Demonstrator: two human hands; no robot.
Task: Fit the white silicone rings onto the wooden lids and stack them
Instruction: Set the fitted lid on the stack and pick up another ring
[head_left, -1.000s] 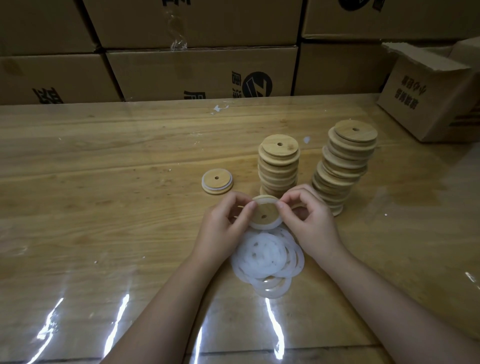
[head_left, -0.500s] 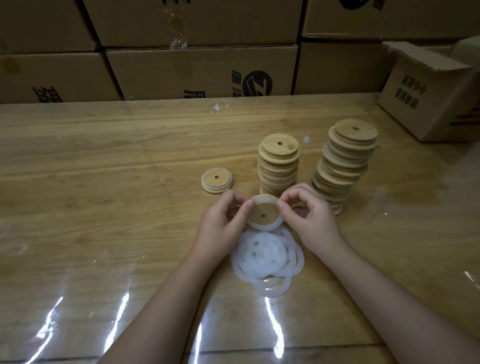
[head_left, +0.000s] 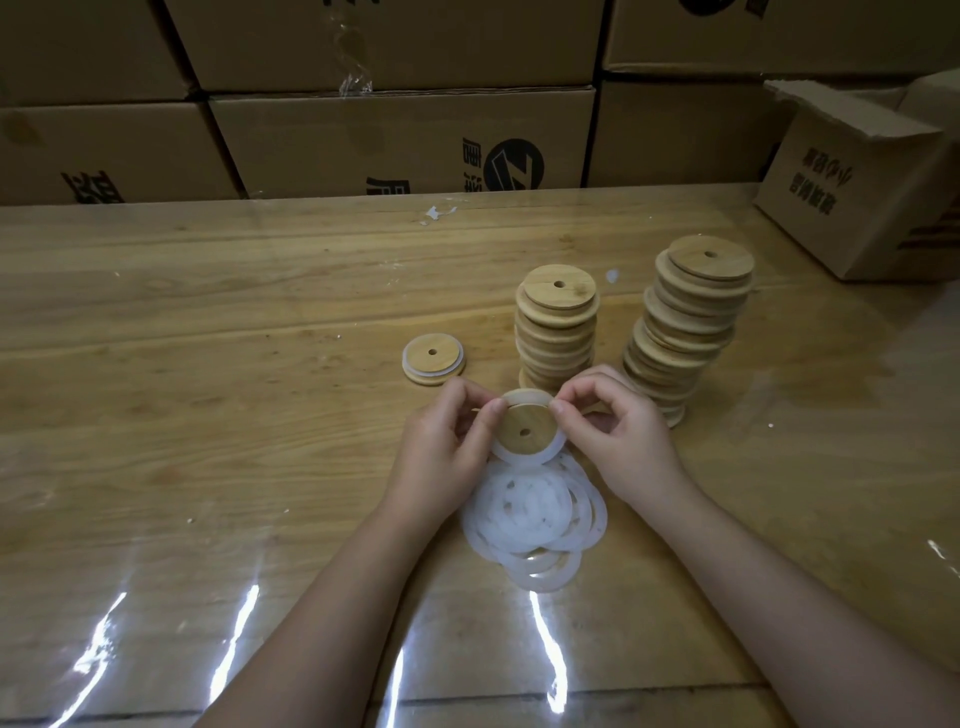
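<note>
Wooden lid (head_left: 524, 427) with a white silicone ring (head_left: 527, 457) round its rim is held just above the desk (head_left: 208, 415), over the loose ring pile (head_left: 535, 514). Left hand (head_left: 441, 457) and right hand (head_left: 623, 441) both pinch ring and lid at the top edge, fingers curled. One finished lid (head_left: 432, 358) lies left of two bare-lid stacks (head_left: 557, 327).

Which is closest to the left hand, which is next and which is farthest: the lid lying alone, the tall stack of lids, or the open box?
Starting from the left hand:
1. Lone lid, just beyond the hand, on its own side.
2. Tall stack, farther off to the right.
3. Open box, far right, at the back.
</note>
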